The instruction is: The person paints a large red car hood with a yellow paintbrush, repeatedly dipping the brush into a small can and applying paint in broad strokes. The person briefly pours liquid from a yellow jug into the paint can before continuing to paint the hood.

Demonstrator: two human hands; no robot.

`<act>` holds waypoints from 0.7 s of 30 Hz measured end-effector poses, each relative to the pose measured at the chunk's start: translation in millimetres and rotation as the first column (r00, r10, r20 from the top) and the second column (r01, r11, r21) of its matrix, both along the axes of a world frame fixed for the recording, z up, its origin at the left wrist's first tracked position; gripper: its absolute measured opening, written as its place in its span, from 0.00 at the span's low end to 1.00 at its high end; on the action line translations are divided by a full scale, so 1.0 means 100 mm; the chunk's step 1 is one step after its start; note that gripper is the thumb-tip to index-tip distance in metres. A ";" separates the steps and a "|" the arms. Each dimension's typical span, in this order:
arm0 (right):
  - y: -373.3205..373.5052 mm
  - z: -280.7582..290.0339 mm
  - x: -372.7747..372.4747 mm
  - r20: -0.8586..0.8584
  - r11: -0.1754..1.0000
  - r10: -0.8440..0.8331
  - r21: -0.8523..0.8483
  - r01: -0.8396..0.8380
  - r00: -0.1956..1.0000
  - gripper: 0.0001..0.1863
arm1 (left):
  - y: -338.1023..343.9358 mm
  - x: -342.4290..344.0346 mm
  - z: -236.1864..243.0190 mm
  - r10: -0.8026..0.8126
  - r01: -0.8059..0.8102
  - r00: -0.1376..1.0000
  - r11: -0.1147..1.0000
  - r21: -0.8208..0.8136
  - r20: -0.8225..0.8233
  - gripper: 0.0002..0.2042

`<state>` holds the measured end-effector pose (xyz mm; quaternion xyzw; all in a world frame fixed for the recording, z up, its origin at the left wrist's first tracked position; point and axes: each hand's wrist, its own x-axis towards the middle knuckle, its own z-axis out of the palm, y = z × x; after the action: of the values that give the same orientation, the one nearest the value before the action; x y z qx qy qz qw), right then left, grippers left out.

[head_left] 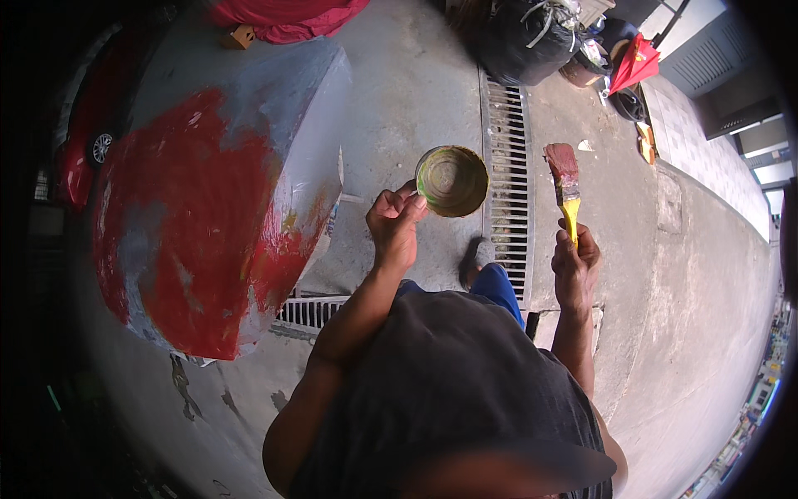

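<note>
A blurred, dark curved shape (532, 466) lies nearest the camera at the lower edge, in front of the person's dark shirt (449, 366). Beyond, the left hand (395, 229) pinches the side of a round, shallow tin (453, 181), thumb on its near wall; the other fingers are partly hidden. The right hand (575, 266) is closed round the yellow handle of a paintbrush (568, 191), its reddish bristles pointing away from the person. Between tin and brush runs a long floor grating (509, 158). A large, patchy red-and-grey panel (199, 224) stands to the left; the left arm and tin come between it and the brush. A black bag (528, 41) and a red folded item (636, 66) lie farther off. The red cloth (287, 18) is cut off above, a red car (79, 158) sinks into the dark rim, and whether the tin holds anything is hard to tell.
</note>
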<state>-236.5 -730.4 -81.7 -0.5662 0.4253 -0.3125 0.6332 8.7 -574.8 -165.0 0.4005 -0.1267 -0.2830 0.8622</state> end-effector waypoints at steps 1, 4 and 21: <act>-0.25 0.00 0.03 -0.020 1.000 -0.005 0.012 0.005 1.000 0.10 | -0.19 0.03 0.05 0.044 -0.044 0.999 0.999 -0.006 -0.001 0.14; -0.91 0.13 0.08 0.058 0.998 0.049 0.036 -0.051 0.997 0.10 | -0.73 0.17 0.30 0.079 -0.085 0.995 0.992 -0.096 -0.063 0.13; -3.82 0.03 3.21 0.010 0.880 0.470 -0.083 -0.468 0.883 0.11 | -3.16 2.20 -0.45 0.434 -0.426 0.724 0.893 0.149 -0.536 0.19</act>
<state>84.4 -1112.7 -78.3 -0.6720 0.2537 -0.1748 0.6734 228.8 -890.5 -210.2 0.3256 0.2278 -0.1804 0.8998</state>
